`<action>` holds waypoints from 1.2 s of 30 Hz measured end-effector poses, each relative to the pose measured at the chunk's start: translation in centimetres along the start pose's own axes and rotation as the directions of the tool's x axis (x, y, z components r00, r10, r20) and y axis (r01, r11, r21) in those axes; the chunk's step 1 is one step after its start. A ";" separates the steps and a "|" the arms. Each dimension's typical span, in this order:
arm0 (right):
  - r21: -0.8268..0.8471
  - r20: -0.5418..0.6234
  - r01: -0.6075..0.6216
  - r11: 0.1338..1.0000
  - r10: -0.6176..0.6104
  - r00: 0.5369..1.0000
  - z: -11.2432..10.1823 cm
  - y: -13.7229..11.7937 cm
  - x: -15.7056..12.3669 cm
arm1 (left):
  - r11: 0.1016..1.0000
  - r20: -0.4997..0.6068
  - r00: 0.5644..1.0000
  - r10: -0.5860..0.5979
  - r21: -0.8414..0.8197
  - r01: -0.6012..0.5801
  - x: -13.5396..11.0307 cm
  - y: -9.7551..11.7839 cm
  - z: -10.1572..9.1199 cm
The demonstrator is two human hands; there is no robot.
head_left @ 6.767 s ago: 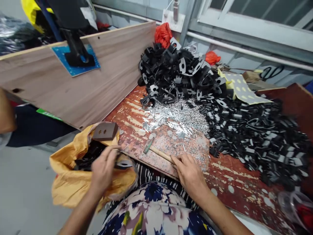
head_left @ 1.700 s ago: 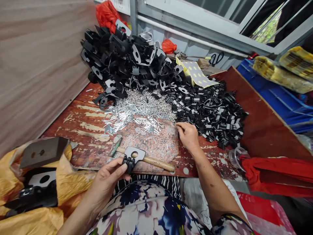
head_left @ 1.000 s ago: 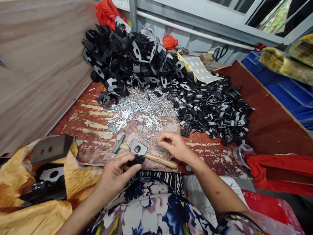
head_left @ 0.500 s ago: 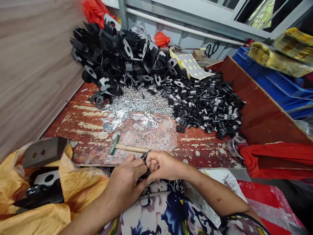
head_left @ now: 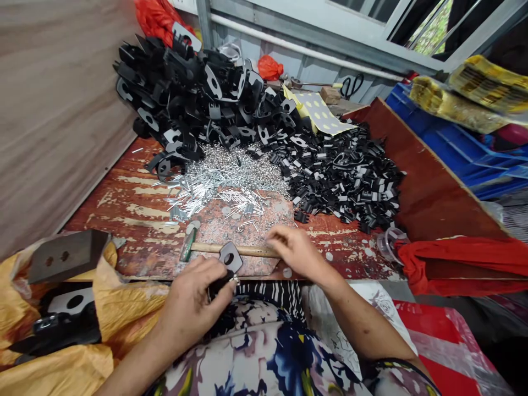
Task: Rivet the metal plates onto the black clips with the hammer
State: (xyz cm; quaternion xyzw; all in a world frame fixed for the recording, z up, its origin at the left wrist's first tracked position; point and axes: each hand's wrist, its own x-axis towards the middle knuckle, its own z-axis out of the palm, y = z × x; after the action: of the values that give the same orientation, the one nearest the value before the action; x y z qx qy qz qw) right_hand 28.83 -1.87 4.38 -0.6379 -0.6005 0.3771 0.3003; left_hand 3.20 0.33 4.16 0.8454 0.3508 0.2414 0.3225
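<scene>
My left hand (head_left: 202, 291) is closed around a black plastic clip (head_left: 231, 257), held above my lap at the bench's near edge. Its flat plate with a round hole points up and away from me; a small shiny metal bit shows by my thumb, and my fingers hide the rest. Over the wooden handle of a green-headed hammer (head_left: 188, 245) hovers my right hand (head_left: 295, 250), fingers loosely bent and apart, with nothing visible in them. Beyond it lie loose metal pins (head_left: 243, 201) and a heap of small silvery pieces, apparently springs (head_left: 264, 170).
Large black clip parts (head_left: 165, 82) are heaped at back left, small black parts (head_left: 346, 176) at right. A yellow sack (head_left: 132, 300) holding black parts stands at left. A wooden board (head_left: 437, 165) edges the right side, beside a blue crate (head_left: 445, 137) and red cloth (head_left: 457, 258).
My right hand has let go of the clip and moved up and right over the hammer handle. My left hand has drawn slightly left with the clip, whose holed plate now shows.
</scene>
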 end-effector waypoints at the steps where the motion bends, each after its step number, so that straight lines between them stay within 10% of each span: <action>1: -0.180 -0.108 0.005 0.984 -0.025 0.994 -0.8 0.4 0.3 | 0.996 -0.026 0.998 -0.057 -0.072 0.055 0.0 -0.3 -0.1; 9: -0.817 -0.061 -0.041 0.575 -0.016 0.998 -0.1 1.2 2.1 | 0.607 0.101 0.899 -0.427 -0.704 0.368 -0.3 -1.7 0.8; 19: -0.870 0.041 0.060 0.490 -0.050 0.998 -0.7 1.5 3.1 | 0.232 0.214 0.793 -0.570 -0.884 0.405 -0.1 -1.1 0.5; 23: -0.790 -0.069 0.065 0.609 -0.194 0.978 -2.5 2.2 2.6 | 0.119 0.235 0.788 -0.569 -0.925 0.361 -0.1 -1.4 0.3; 28: -0.165 -0.257 0.247 0.955 -0.283 0.924 -1.3 -0.9 0.7 | 0.001 0.211 0.779 -0.590 -0.965 0.262 0.4 -1.6 0.0; 31: 0.088 -0.208 0.360 0.929 -0.336 0.919 1.9 -4.0 0.1 | -0.009 0.195 0.777 -0.599 -0.972 0.237 0.7 -1.5 0.4; 36: 0.042 -0.168 0.495 0.868 -0.482 0.860 5.6 -5.8 1.1 | 0.009 0.166 0.793 -0.586 -0.977 0.211 1.0 -1.5 1.0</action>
State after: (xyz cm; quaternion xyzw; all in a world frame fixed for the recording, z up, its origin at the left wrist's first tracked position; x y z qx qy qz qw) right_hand 21.00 -0.59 6.07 -0.4786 -0.7017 0.2637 0.4572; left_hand 3.75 1.53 2.59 0.2448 0.3779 0.4239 0.7858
